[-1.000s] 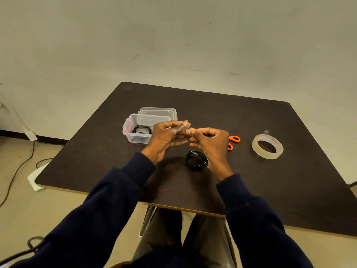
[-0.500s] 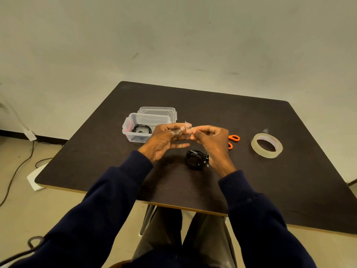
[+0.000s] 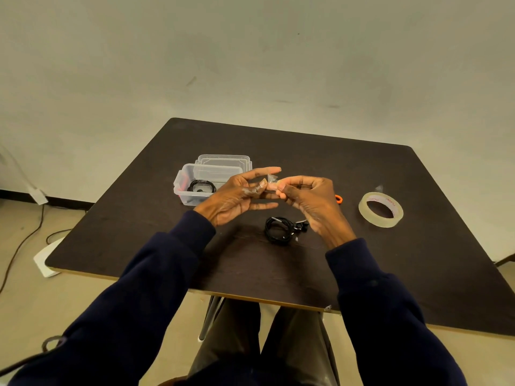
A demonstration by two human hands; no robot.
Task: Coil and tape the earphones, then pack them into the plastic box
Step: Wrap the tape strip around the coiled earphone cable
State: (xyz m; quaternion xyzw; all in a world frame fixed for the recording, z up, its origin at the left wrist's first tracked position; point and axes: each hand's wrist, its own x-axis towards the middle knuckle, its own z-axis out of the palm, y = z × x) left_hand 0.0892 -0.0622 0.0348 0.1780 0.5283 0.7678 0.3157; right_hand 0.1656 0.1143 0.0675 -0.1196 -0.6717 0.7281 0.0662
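A small piece of clear tape (image 3: 269,181) is held between both hands above the table. My left hand (image 3: 239,195) pinches one end, its other fingers stretched out. My right hand (image 3: 309,200) pinches the other end with curled fingers. A coiled black earphone (image 3: 280,229) lies on the dark table (image 3: 390,260) just below my right hand. The clear plastic box (image 3: 192,178) stands at the back left, holding another black coiled earphone (image 3: 201,187).
The box's clear lid (image 3: 224,160) lies behind the box. A roll of clear tape (image 3: 381,209) sits at the right. Orange scissors (image 3: 338,198) peek out behind my right hand. Cables run over the floor at the left.
Both hands have stayed close together over the coil, working the tape piece. My left index finger has straightened out, and my right hand has lifted slightly off the coil.
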